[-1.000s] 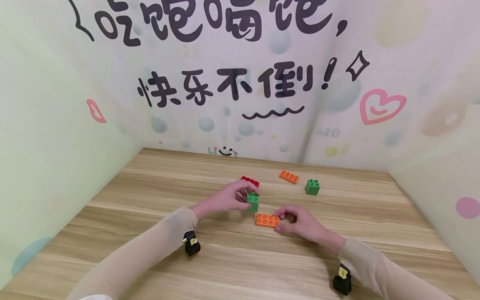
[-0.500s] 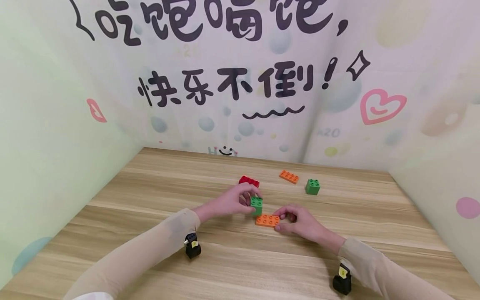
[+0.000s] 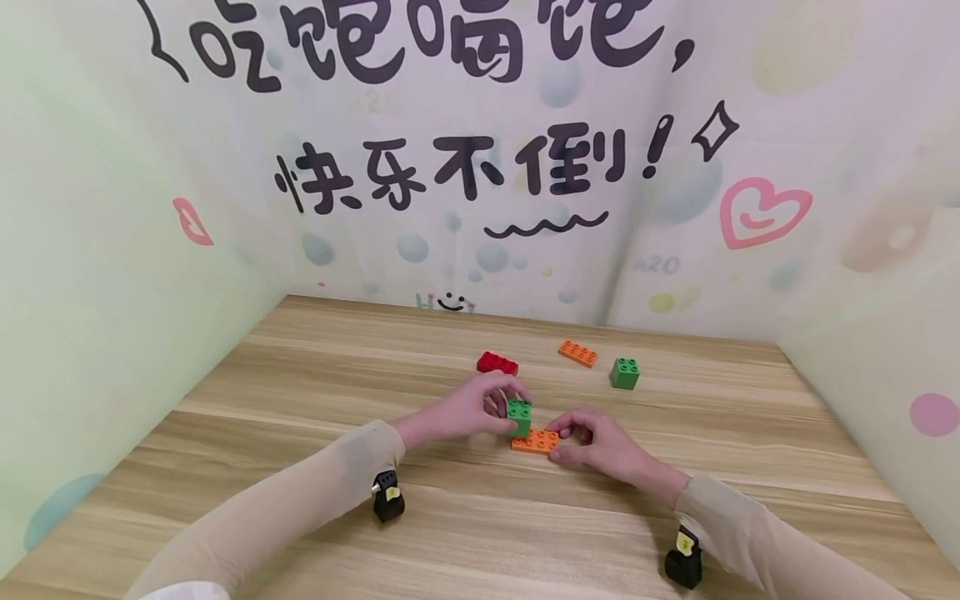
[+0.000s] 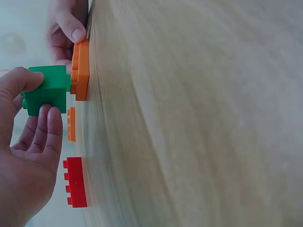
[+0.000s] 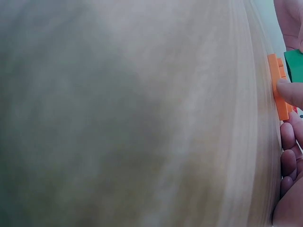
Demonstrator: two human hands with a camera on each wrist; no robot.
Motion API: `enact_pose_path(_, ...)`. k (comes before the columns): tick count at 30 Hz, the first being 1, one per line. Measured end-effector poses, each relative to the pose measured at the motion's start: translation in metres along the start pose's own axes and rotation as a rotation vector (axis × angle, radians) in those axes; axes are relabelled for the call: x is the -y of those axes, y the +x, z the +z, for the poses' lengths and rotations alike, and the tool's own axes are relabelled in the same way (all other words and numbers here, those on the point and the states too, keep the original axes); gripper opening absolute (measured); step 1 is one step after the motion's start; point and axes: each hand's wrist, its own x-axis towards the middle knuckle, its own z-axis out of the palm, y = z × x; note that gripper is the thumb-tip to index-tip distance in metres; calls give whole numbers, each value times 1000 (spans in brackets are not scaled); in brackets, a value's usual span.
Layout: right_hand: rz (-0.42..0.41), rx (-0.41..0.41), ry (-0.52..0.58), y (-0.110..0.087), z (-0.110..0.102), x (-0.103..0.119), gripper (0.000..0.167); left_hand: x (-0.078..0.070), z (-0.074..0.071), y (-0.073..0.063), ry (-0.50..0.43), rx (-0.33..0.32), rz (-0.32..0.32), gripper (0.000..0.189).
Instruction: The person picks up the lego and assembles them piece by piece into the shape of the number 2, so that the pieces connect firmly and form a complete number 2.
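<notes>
My left hand (image 3: 474,407) pinches a green toy brick (image 3: 519,414) between thumb and fingers, studs facing up. That brick is just over the left end of a flat orange brick (image 3: 538,443); whether the two touch, I cannot tell. On the table, the right hand (image 3: 611,451) grips the orange brick's right end between thumb and fingers. In the left wrist view the green brick (image 4: 46,90) appears close to the orange brick (image 4: 82,71). The right wrist view catches the orange brick (image 5: 279,90) with the right thumb (image 5: 291,92) against its side.
Behind the left hand lies a red brick (image 3: 497,363). Farther back on the wooden table (image 3: 480,533) are another flat orange brick (image 3: 577,354) and a second green brick (image 3: 625,374). A printed cloth (image 3: 450,258) hangs along the table's far edge.
The left hand has carried the green brick rightward and slightly nearer, from beside the orange brick to over its left end. The right hand and orange brick have stayed put.
</notes>
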Motion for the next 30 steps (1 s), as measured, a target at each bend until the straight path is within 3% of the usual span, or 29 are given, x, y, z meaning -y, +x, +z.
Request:
enact_pose_path(10,13,2,-35,1,-1,-2,30,-2,5,1,-16,10,17,39)
enact_pose_path(30,15,-1,-16,1,0,0,29,0,10,-1,-25,27,-11,34)
